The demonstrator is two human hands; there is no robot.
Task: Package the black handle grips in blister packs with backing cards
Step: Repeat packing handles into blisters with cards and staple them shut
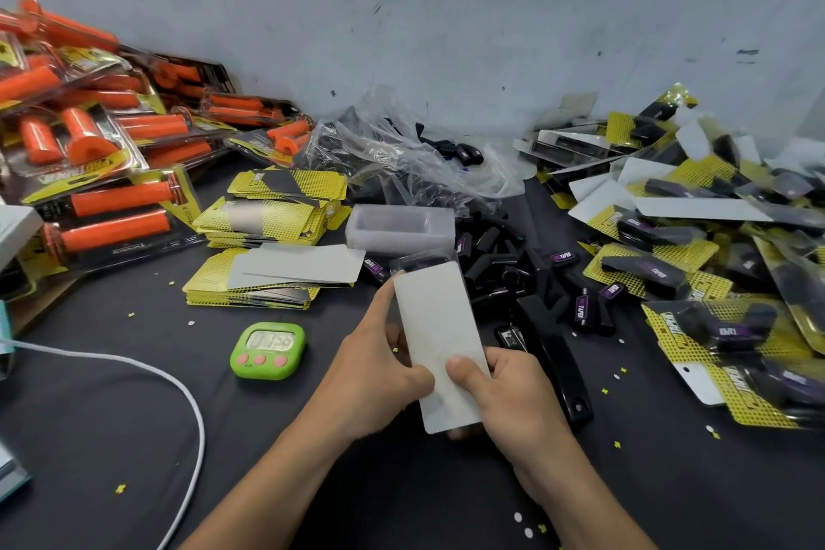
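While both hands clamp it, the backing card (439, 326) sits white side up at centre, over the dark cloth-covered table (402, 496). I've got the left hand (375, 366) pinching its left edge, and the right hand (513, 393) with thumb pressed on the face and fingers curled beneath. A black handle grip (419, 264) in clear plastic peeks out at the card's 12 o'clock end.

Loose grips (495, 255) heap at 1 o'clock, their purple labels (563, 257) reading "TAPER". Clear blisters (402, 228) are stacked at 12, with yellow card stacks (268, 214) at 10 to 11. Finished packs (714, 281) pile up at 3 and orange grip packs (111, 201) at 9 to 10. A scuffed grey wall (446, 13) closes off the far edge.

The green timer (268, 351) is at 9, its digits too blurred to read. The widest stretch of cloth lies at 7 o'clock, crossed by a white cable (178, 389).
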